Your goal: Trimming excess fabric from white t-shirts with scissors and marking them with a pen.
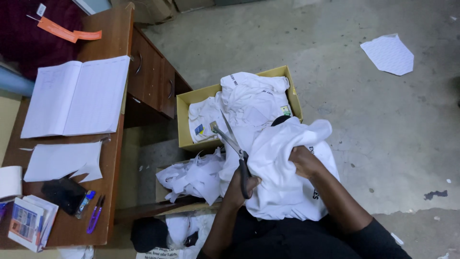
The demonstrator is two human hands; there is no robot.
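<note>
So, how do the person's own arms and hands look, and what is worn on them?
Both forearms are bare: no sleeve reaches them in this view. The left hand and the right hand wear no gloves, and no ring, watch or bracelet can be seen. Dark clothing shows below the arms.

The scissors (233, 146), steel-bladed with dark handles, point up and away toward the open cardboard box (292, 91), blades slightly parted, handles nearest the person. The white garment (280, 168) lies crumpled just right of the scissors, spilling from the box's near edge, dark lettering along its right side.
</note>
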